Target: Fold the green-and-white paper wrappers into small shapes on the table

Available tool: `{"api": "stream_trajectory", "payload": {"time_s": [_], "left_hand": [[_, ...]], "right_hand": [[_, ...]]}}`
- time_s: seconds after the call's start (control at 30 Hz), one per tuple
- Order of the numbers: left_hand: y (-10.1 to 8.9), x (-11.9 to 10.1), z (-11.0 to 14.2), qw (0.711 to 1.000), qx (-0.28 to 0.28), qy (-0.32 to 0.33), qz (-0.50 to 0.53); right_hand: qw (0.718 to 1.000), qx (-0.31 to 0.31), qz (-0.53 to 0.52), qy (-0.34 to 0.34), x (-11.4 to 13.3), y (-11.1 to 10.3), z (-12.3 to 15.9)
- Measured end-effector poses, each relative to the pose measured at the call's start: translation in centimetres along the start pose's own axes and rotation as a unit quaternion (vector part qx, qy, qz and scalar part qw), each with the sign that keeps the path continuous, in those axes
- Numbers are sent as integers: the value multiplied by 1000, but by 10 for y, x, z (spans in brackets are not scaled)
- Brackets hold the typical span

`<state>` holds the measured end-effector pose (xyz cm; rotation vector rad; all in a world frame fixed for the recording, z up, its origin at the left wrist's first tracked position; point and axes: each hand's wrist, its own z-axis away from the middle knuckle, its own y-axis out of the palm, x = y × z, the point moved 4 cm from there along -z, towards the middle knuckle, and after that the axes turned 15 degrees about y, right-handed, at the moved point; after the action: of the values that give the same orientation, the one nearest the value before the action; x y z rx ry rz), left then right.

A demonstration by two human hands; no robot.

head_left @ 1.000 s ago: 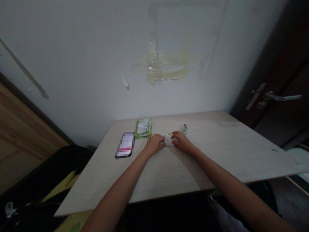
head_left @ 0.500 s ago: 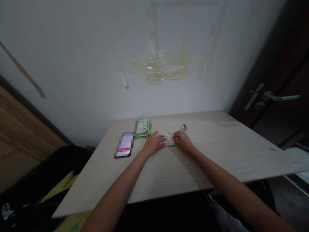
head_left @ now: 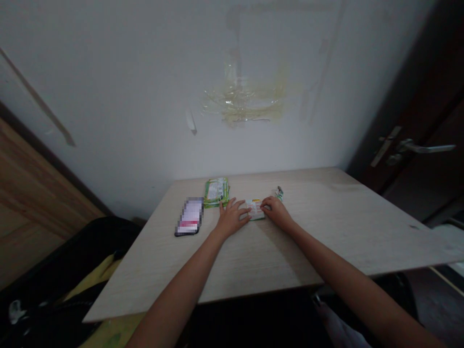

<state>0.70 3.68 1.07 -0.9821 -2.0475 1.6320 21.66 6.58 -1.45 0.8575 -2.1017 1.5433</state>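
Observation:
A small flat packet [head_left: 256, 210], white and green with printing, lies on the pale wooden table [head_left: 250, 261]. My left hand [head_left: 232, 217] rests with spread fingers, their tips on the packet's left edge. At the opposite edge, my right hand [head_left: 276, 211] has its thumb and fingers pinched together at the packet. Behind my left hand is a stack of green packets [head_left: 216, 191]. A phone [head_left: 190, 216] with a blurred-out screen lies to the left of that hand. Just beyond my right hand sits a small crumpled green and white wrapper [head_left: 279, 192].
A wall [head_left: 152, 96] with old clear tape [head_left: 250, 104] rises behind the table. To the right stands a dark door with a metal handle [head_left: 427, 147]. A black bag [head_left: 105, 237] with yellow cloth is at the table's left side.
The whole view has shifted slightly, so everything sits a little further right. Both hands stay at the packet with almost the same pose.

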Motion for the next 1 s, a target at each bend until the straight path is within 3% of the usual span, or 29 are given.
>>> {"api": "stream_trajectory", "payload": {"time_s": [0.37,0.57,1.0], "left_hand": [[2,-1,2,1000,-5,5,10],[6,2,3,1000,-6,0,16],[4,3,2,1000,6,-2,24]], "right_hand": [[999,-5,46,21,-5,3,0],[996,0,83,-10,2,3,2],[983,27,180,-4,14,5,1]]}}
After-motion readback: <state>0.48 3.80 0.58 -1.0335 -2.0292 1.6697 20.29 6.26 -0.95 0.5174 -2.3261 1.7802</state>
